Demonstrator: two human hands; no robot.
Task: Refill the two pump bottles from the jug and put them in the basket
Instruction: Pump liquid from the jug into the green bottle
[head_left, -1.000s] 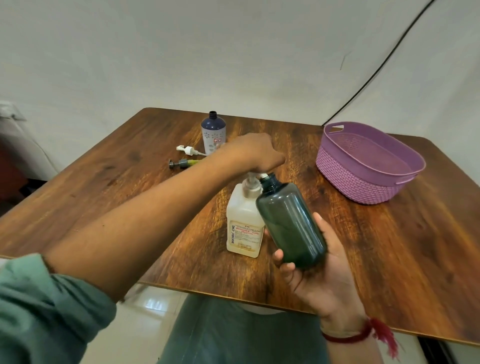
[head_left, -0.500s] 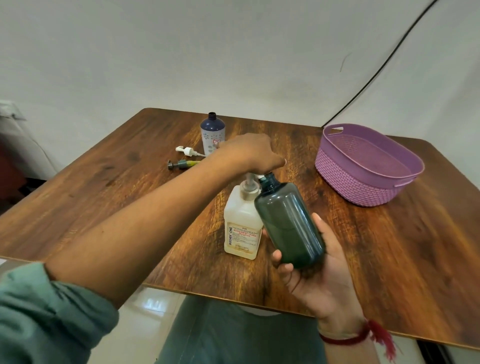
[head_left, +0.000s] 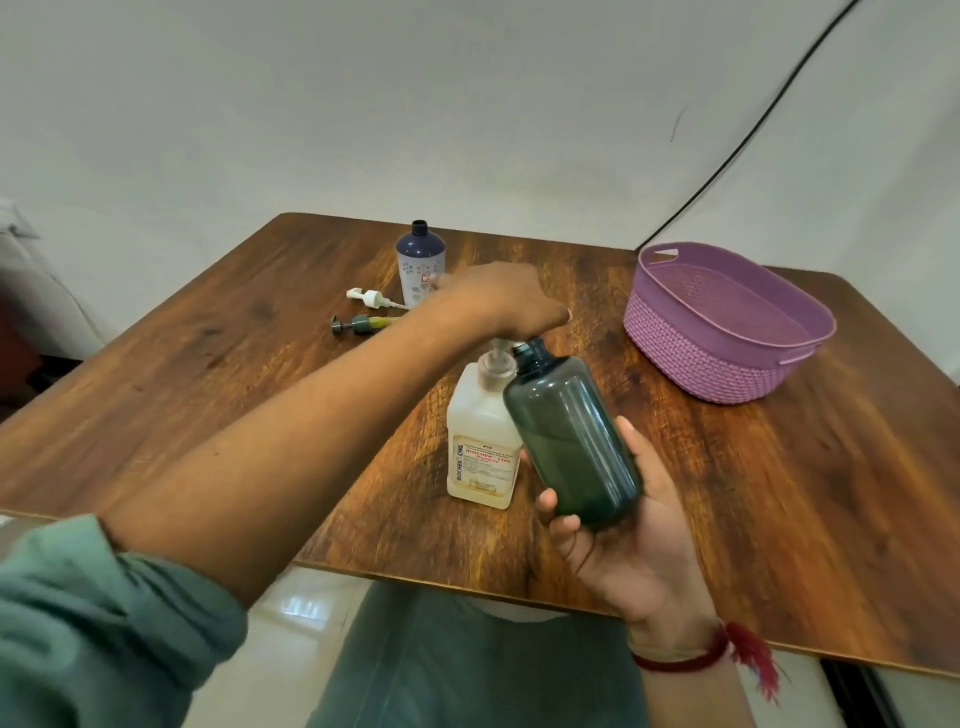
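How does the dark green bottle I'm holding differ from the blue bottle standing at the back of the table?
The green bottle is tilted in the right hand beside the jug; the blue bottle stands upright on the table. The green bottle is plain and see-through; the blue bottle has a white flowered lower half. Both have open necks with no pump on.

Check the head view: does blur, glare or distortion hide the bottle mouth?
Head view: left hand on the pump slightly soft; dark green bottle in the right hand sharp, mouth visible; strong glare only on the floor tile; wide-angle bows the table edges.
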